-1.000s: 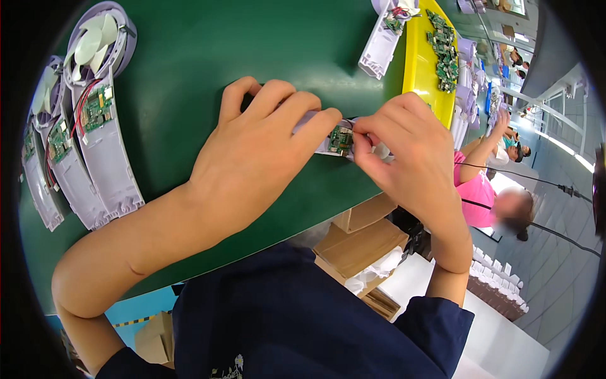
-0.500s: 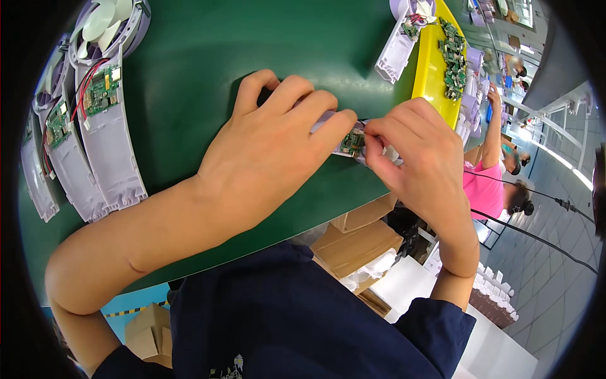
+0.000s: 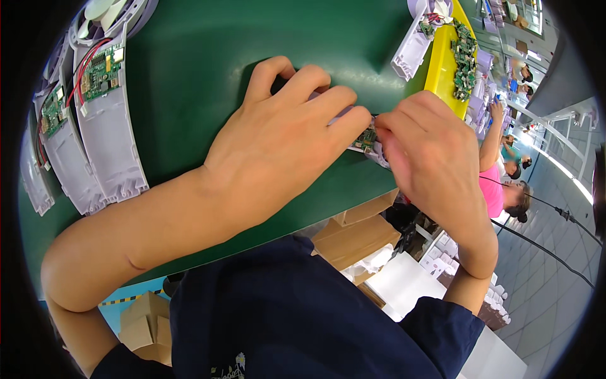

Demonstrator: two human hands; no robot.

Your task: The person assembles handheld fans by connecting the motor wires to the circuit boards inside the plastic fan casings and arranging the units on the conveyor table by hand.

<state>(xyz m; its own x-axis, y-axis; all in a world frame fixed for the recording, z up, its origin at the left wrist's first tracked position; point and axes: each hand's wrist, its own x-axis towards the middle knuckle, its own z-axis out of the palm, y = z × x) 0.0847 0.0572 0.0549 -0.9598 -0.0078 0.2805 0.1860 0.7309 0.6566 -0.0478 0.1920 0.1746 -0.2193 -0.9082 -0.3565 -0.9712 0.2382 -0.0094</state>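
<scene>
My left hand (image 3: 284, 136) is curled over a lavender plastic fan housing (image 3: 379, 155), gripping it against the table; the hand covers most of it. A small green circuit board (image 3: 364, 140) shows in the housing between my two hands. At the right end of that board, my right hand (image 3: 435, 148) has its fingertips pinched together. What they hold is hidden behind the fingers and too small to name.
Several lavender fan housings (image 3: 110, 139) with boards and red and black wires lie at left on the green table (image 3: 189, 50). Another housing (image 3: 411, 54) lies far right, beside a yellow tray (image 3: 440, 79) holding a pile of circuit boards (image 3: 465, 63). A co-worker (image 3: 492, 189) sits beyond. Cardboard boxes (image 3: 356, 240) stand below the table edge.
The view has shifted slightly. My right hand has turned over the board's right end, so its thumb and fingertips are more hidden. My left hand keeps its grip on the housing.
</scene>
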